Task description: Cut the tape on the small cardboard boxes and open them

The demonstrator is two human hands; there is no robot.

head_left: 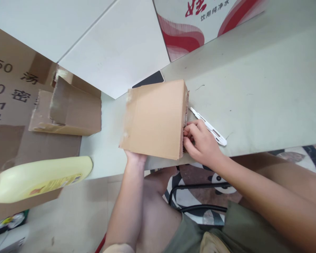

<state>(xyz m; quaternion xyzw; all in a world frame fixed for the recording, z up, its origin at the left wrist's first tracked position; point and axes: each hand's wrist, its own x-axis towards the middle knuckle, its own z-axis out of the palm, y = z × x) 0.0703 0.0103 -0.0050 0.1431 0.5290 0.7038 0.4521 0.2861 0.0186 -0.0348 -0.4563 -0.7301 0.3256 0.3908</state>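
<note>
A brown cardboard box (155, 117) is tilted over the table, its broad plain face toward me and a torn, ragged edge along the right side. My left hand (136, 156) grips it from below at the lower left, with the fingers hidden behind the cardboard. At that ragged right edge, the curled fingers of my right hand (200, 140) pinch the cardboard; the fingertips are partly hidden. Just beyond my right hand a white utility knife (208, 126) lies on the table. Behind the box a flat dark object (149, 79) shows in part.
An open cardboard piece (79, 112) stands at the left, by a large printed carton (7, 91). A pale yellow bottle (42, 179) juts in at the lower left. White panels (116, 45) and a red-and-white carton (200, 26) stand at the back of the table (268, 95).
</note>
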